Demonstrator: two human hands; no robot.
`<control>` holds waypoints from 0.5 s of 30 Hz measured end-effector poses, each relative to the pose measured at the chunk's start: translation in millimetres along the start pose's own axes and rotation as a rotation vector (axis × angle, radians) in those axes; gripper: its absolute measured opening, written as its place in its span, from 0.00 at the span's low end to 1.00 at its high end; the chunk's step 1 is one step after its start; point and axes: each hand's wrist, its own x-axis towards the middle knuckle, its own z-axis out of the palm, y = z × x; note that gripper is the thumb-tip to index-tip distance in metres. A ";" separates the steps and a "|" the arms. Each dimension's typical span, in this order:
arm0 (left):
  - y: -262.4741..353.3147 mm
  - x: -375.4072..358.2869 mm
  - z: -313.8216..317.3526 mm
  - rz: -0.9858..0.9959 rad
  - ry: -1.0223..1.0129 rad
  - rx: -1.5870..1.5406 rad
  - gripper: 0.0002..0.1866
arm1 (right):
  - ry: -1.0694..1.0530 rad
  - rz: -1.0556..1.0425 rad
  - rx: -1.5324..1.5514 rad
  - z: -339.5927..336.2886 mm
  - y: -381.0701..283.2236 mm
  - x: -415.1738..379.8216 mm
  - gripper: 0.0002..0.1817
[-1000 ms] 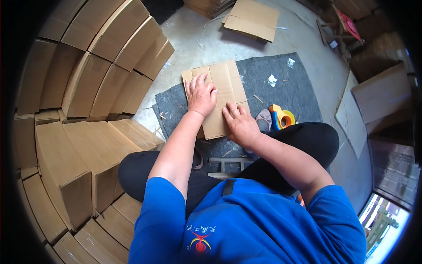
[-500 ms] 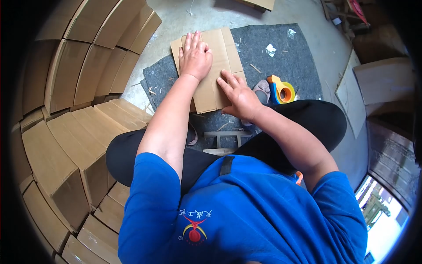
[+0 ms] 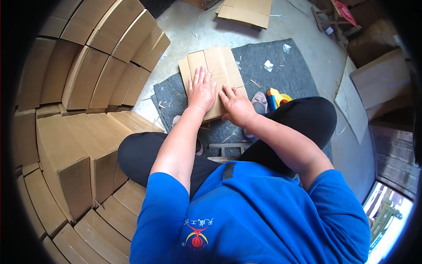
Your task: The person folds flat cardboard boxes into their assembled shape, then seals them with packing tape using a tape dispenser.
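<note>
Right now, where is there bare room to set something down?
The mat has an open patch right of the cardboard piece, between the pale scraps and tape dispenser. Bare floor lies between the mat's far edge and the flat cardboard pile. Crowded: the left, with stacked cartons, and around the tape dispenser, near a shoe and knee.

Cardboard (image 3: 217, 59) — tan; mat (image 3: 281, 79) — dark grey; shirt (image 3: 263, 207) blue, red-yellow emblem (image 3: 197, 240); trousers (image 3: 307, 121) black

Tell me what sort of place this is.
Probably a packing workshop or storeroom: cartons are stacked high on the left, cardboard lies under the left hand and right hand, and a tape dispenser sits nearby.
</note>
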 end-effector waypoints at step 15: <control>30.5 21.4 -23.4 -0.135 -0.375 0.117 0.37 | -0.169 0.060 -0.213 -71.1 -29.5 -0.6 0.26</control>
